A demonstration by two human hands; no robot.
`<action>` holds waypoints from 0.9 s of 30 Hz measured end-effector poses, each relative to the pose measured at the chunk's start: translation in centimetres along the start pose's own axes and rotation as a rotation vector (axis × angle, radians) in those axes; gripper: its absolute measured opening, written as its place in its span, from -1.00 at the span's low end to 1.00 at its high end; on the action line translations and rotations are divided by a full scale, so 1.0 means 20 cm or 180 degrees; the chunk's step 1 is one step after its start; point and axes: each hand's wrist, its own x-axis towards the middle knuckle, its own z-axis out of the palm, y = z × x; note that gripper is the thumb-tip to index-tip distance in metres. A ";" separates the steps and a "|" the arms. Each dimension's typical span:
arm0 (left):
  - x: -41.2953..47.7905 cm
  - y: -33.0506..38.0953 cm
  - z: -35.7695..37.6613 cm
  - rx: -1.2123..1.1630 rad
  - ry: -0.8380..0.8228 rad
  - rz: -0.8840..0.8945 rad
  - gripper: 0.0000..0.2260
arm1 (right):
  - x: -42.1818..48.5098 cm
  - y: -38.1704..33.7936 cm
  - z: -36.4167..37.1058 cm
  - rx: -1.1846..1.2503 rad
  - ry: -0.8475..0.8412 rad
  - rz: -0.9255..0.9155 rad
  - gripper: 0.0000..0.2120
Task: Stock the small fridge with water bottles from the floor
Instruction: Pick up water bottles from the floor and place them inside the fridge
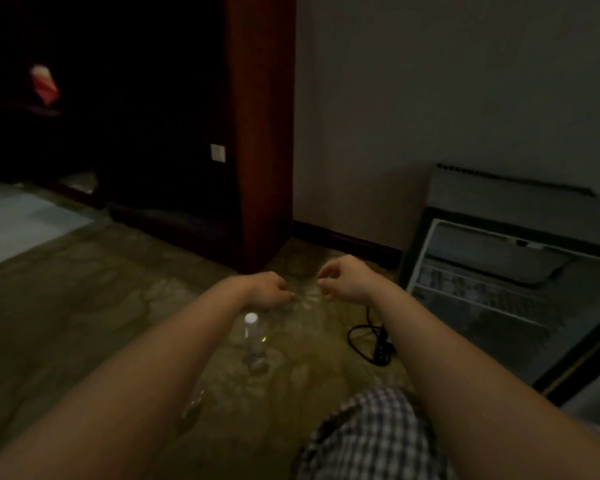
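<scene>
From the head camera, I look down along both forearms to a dim patch of carpeted floor (84, 306). My left hand (267, 289) and right hand (345, 284) hang close together, just above the carpet, palms down. The fingers (288, 293) of both are curled inward towards each other. There is a faint glint on the carpet between them, perhaps thin clear wrapping, but the light is too poor. I cannot tell whether either hand pinches something or holds nothing.

One water bottle (252, 336) with a white cap stands upright on the floor just beside my left forearm, nearer to me than the hands. Neither hand touches it. A second clear shape (195, 401), low against the same forearm, may be another bottle, though it is too blurred to be sure.

The small fridge (499, 202) stands to my right against the wall, and I can see into it, so it is open. Its wire shelf (482, 289) shows no bottle that I can make out. A black power cord (364, 337) lies coiled on the floor between the fridge and my right arm. My knee in checked shorts (371, 441) is at the bottom, and a dark wooden cabinet (260, 133) rises ahead.

I judge the stocking barely begun, if at all. The fridge is ready to receive bottles, at least one waits on the floor, and none is in hand. Each bottle needs to be picked up and carried right onto the shelf.
</scene>
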 end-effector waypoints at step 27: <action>-0.51 -1.69 1.16 -0.2757 0.1265 -0.2384 -0.06 | -0.10 -0.30 1.69 -0.0241 -0.1767 -0.0009 -0.63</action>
